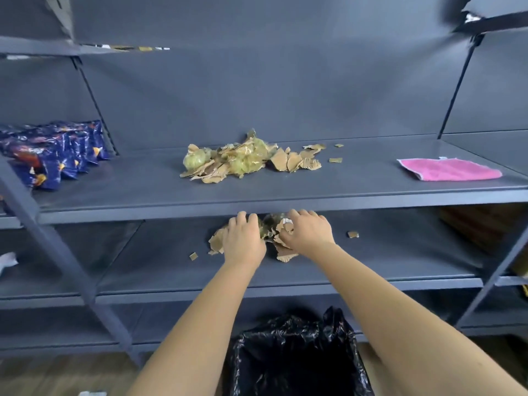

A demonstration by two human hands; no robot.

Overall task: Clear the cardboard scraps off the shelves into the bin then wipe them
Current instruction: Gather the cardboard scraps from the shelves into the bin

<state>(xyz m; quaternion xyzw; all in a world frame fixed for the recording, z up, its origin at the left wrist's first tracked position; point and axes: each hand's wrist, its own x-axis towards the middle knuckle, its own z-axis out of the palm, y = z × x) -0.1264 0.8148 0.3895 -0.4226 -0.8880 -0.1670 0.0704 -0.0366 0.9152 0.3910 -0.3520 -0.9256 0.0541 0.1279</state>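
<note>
On the lower grey shelf [371, 261] lies a small heap of cardboard scraps [281, 241] mixed with crumpled plastic wrap. My left hand [243, 238] and my right hand [307, 231] press in on the heap from both sides, fingers curled around it. Two loose scraps [193, 256] lie apart on that shelf, one to each side. A larger pile of scraps and wrap [243, 160] sits on the upper shelf [143, 192]. A pink cloth [448, 169] lies flat at the right of that shelf. The bin with a black bag [294, 352] stands below, between my forearms.
Blue snack packets [57, 152] stand at the left of the upper shelf. Slanted grey shelf posts [57, 252] run down at left and right. A brown box [480, 227] sits at the right end of the lower shelf. Wooden floor shows below.
</note>
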